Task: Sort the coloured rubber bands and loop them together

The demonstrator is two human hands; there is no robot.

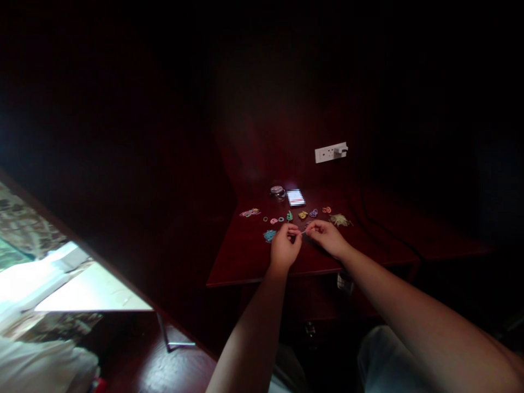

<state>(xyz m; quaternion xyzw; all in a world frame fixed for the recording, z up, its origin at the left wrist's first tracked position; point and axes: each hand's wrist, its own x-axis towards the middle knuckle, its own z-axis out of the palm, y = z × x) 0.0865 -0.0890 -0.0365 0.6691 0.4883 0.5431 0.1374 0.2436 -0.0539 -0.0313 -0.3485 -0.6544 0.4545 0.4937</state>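
Over the front half of the dark red desk point(241, 262), a thin pale pink band point(303, 232) runs between my two hands. My left hand point(285, 246) pinches one end of it, and my right hand point(327, 237) pinches the other with fingers closed. Beside my left hand lies a pile of blue bands point(269, 236). Just behind the hands sit small clusters of green bands point(289, 216), yellow bands point(303, 215) and purple bands point(313, 213). Cream-coloured bands point(340, 219) are heaped past my right hand. The fingertips partly hide the band.
Mixed coloured bands point(249, 213), a pink ring point(274, 221) and orange bands point(326, 209) lie on the desk. A lit phone point(295, 197) and a round jar point(277, 192) stand at the back. A wall socket point(325, 154) holds a plug; a dark cable point(385, 228) crosses at right.
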